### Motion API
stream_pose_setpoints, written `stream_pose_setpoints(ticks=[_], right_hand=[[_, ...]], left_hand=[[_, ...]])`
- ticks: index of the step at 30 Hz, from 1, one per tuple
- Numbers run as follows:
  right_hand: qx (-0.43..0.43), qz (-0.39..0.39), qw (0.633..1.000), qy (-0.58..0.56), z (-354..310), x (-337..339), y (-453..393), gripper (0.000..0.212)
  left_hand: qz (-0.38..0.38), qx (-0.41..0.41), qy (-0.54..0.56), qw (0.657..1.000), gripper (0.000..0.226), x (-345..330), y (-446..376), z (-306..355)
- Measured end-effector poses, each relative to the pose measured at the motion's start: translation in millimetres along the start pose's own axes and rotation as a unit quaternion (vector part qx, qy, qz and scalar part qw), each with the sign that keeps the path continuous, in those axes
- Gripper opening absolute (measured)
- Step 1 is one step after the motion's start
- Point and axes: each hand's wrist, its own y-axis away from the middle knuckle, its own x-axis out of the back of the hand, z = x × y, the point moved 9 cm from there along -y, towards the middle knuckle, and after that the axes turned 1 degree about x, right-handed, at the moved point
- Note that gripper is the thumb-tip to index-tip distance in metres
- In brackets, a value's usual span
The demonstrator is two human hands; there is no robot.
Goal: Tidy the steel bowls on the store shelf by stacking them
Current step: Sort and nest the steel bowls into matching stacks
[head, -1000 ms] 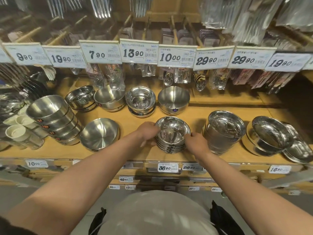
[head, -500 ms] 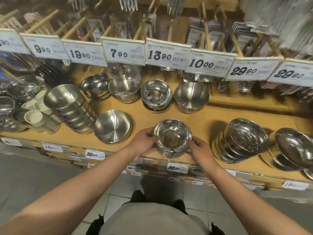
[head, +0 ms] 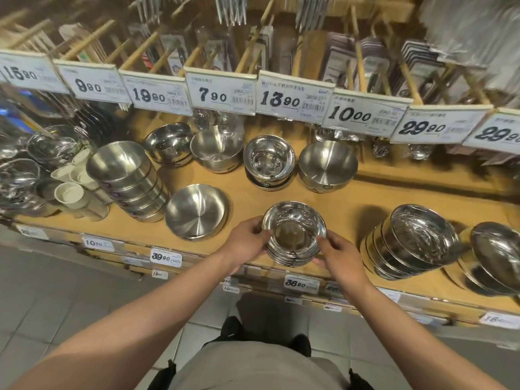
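Two hands (head: 247, 240); nine bowl stacks/singles (head: 294, 235); eight hanging price tags (head: 222, 91).

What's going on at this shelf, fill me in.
A person is tidying steel bowls on a wooden store shelf. The left hand and right hand grip opposite sides of a short stack of shiny bowls near the front edge. Other stacks and a single brushed bowl sit around it.
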Motion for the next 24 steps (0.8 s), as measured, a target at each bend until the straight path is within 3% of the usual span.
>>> stream_pose_setpoints(ticks=[14, 18, 20, 22, 24], right_hand=[[0.030, 0.013, 0.997, 0.064, -9.9, 1.2, 5.9, 0.021], [0.021, 0.114, 0.985, 0.131, -31.6, 23.8, -9.1, 0.029], [0.007, 0.161, 0.975, 0.150, -52.2, 33.7, -29.1, 0.045], [-0.005, 0.197, 0.972, 0.124, -74.0, 39.6, -56.8, 0.056], [-0.023, 0.227, 0.970, 0.086, -89.8, 47.4, -86.1, 0.052]], left_hand=[[-0.008, -0.016, -0.023, 1.000, 0.027, 1.0, 5.4, 6.8], [0.002, -0.024, -0.027, 0.999, 0.017, 16.4, 0.6, 21.6], [0.045, -0.037, -0.039, 0.998, 0.012, 38.5, -4.0, 39.0], [0.089, -0.049, -0.047, 0.994, 0.003, 62.9, -8.8, 55.7], [0.124, -0.048, -0.043, 0.990, 0.004, 84.7, -11.6, 64.5]])
